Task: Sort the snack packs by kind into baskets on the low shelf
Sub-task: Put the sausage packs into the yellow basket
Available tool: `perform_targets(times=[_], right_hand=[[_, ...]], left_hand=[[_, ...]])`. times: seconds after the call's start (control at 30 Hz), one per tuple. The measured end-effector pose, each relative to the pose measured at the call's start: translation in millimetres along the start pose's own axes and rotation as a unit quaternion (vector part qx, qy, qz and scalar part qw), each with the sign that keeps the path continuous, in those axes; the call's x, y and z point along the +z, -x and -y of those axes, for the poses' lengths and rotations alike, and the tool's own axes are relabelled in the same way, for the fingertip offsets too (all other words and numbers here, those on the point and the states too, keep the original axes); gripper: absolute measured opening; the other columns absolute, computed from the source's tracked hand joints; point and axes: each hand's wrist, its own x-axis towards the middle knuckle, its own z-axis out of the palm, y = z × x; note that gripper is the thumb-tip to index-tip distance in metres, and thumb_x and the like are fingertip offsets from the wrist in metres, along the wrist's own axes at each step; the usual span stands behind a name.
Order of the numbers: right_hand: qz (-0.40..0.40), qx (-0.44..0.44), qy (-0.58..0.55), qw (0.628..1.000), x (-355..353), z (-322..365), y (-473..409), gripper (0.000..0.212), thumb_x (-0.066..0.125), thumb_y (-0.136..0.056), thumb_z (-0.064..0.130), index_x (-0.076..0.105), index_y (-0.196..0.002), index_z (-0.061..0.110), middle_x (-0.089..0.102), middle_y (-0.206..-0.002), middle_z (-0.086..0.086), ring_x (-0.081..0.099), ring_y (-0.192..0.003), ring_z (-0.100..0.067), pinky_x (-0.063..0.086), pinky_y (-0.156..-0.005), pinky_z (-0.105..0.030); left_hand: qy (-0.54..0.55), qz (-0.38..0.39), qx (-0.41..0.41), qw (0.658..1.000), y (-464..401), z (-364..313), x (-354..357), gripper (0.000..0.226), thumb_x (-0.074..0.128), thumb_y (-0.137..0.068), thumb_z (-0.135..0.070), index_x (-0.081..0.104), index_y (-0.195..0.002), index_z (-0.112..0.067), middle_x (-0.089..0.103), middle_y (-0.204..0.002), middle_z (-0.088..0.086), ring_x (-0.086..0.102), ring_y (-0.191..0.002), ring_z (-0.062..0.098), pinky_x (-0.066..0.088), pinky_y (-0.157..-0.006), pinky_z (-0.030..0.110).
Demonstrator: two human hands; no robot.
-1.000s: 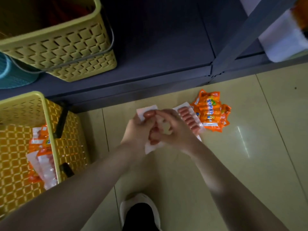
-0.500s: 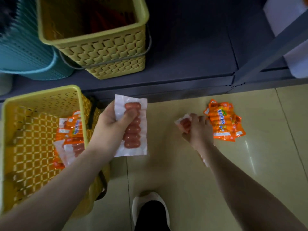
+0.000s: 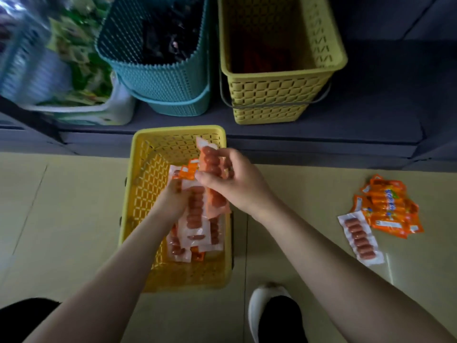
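both hands work over the yellow floor basket [image 3: 138, 219], which sits at the frame's centre. the right hand [image 3: 235, 184] curls around a clear sausage pack [image 3: 212, 174] above the basket's 12 o'clock end. the left hand [image 3: 173, 201] grips another sausage pack [image 3: 195, 211] inside. on the floor at 3 o'clock lie orange snack packs [image 3: 388, 206] and a lone sausage pack [image 3: 359, 237].

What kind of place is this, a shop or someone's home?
Probably a small shop or stockroom. A low grey shelf holds baskets of packed goods, and sausage packs lie on the tiled floor waiting to be sorted.
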Motion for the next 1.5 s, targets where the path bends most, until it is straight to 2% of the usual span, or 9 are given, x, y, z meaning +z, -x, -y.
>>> perform_targets(times=[0.17, 0.57, 0.73, 0.87, 1.03, 1.17, 1.23, 1.37, 1.5], right_hand=[[-0.105, 0.036, 0.095, 0.989, 4.0, -24.5, 6.5, 0.044, 0.056, -0.089, 0.041, 0.05, -0.126, 0.018, 0.052, -0.121, 0.006, 0.049, -0.103, -0.004, 0.038, -0.076, -0.01], [-0.247, 0.427, 0.241, 0.836, -125.1, -234.1, 96.7, 0.061, 0.06, -0.087, 0.023, 0.031, -0.136, 0.001, 0.045, -0.131, -0.025, 0.045, -0.119, -0.044, 0.038, -0.096, -0.045], [-0.225, 0.417, 0.207, 0.856, -124.7, -249.5, 107.7, 0.061, 0.075, -0.074, 0.032, 0.047, -0.119, 0.001, 0.054, -0.114, -0.021, 0.056, -0.104, -0.039, 0.045, -0.081, -0.041], [-0.107, 0.416, -0.091, 0.899, -132.3, -235.0, 111.8, 0.01, 0.068, -0.081, 0.004, 0.064, -0.074, 0.009, 0.063, -0.056, -0.007, 0.06, -0.043, -0.018, 0.048, -0.045, -0.024], [-0.076, 0.273, -0.202, 0.937, -145.4, -217.8, 97.6, 0.026, 0.065, -0.084, 0.002, 0.052, -0.062, 0.007, 0.054, -0.051, -0.01, 0.051, -0.044, -0.019, 0.046, -0.049, -0.033], [-0.065, 0.169, -0.235, 0.955, -170.5, -195.5, 88.2, 0.01, 0.061, -0.089, 0.014, 0.06, -0.081, 0.009, 0.058, -0.064, -0.001, 0.053, -0.056, -0.009, 0.04, -0.051, -0.018], [-0.101, 0.157, -0.203, 0.961, -178.1, -202.0, 80.8, 0.006, 0.056, -0.09, 0.012, 0.059, -0.085, 0.01, 0.056, -0.071, -0.006, 0.052, -0.062, -0.012, 0.041, -0.055, -0.021], [-0.356, 0.166, 0.071, 0.917, -200.3, -239.2, 63.1, 0.031, 0.047, -0.089, 0.02, 0.058, -0.11, 0.001, 0.063, -0.098, -0.017, 0.058, -0.092, -0.032, 0.042, -0.084, -0.039], [-0.301, 0.333, 0.272, 0.851, -208.0, -266.4, 62.9, 0.062, 0.06, -0.086, 0.038, 0.039, -0.133, 0.003, 0.037, -0.139, -0.024, 0.033, -0.127, -0.039, 0.026, -0.103, -0.043]], left_hand=[[0.003, -0.172, 0.096, 0.98, 29.4, -22.4, -4.8, 0.033, 0.044, -0.094, -0.01, 0.049, -0.125, -0.02, 0.054, -0.115, -0.008, 0.052, -0.095, 0.005, 0.039, -0.064, 0.009], [-0.138, 0.168, 0.247, 0.944, 65.5, -50.7, 127.4, 0.035, 0.052, -0.09, -0.008, 0.05, -0.122, -0.02, 0.057, -0.102, -0.01, 0.054, -0.094, 0.002, 0.038, -0.074, -0.001], [-0.242, 0.254, 0.152, 0.924, 52.2, -40.8, 178.2, 0.035, 0.051, -0.093, -0.018, 0.048, -0.127, -0.018, 0.056, -0.115, -0.002, 0.054, -0.101, 0.011, 0.037, -0.079, 0.012], [-0.295, 0.265, 0.117, 0.91, 42.6, -33.0, 210.7, 0.035, 0.053, -0.092, -0.018, 0.05, -0.126, -0.012, 0.056, -0.122, 0.004, 0.05, -0.096, 0.01, 0.035, -0.072, 0.012], [-0.268, 0.174, 0.075, 0.944, 43.8, -35.6, 247.4, 0.069, 0.061, -0.087, -0.033, 0.025, -0.142, -0.011, 0.029, -0.144, 0.01, 0.041, -0.126, 0.028, 0.037, -0.099, 0.029], [-0.063, 0.166, 0.055, 0.983, 46.7, -53.5, 256.9, 0.057, 0.062, -0.088, -0.028, 0.037, -0.133, -0.004, 0.061, -0.115, 0.01, 0.067, -0.089, 0.012, 0.055, -0.076, 0.03], [0.038, 0.192, 0.034, 0.98, 49.7, -62.5, 255.6, 0.027, 0.054, -0.092, -0.006, 0.053, -0.115, 0.007, 0.065, -0.092, 0.014, 0.066, -0.06, 0.003, 0.052, -0.053, 0.016], [0.035, 0.168, 0.024, 0.985, 46.6, -66.6, 246.5, 0.021, 0.054, -0.093, -0.015, 0.06, -0.111, -0.006, 0.07, -0.095, 0.007, 0.069, -0.075, 0.012, 0.056, -0.059, 0.018], [0.051, 0.167, 0.025, 0.984, 49.3, -73.8, 235.3, 0.017, 0.048, -0.095, -0.013, 0.062, -0.086, -0.015, 0.067, -0.07, -0.001, 0.063, -0.053, 0.004, 0.05, -0.048, 0.014]])
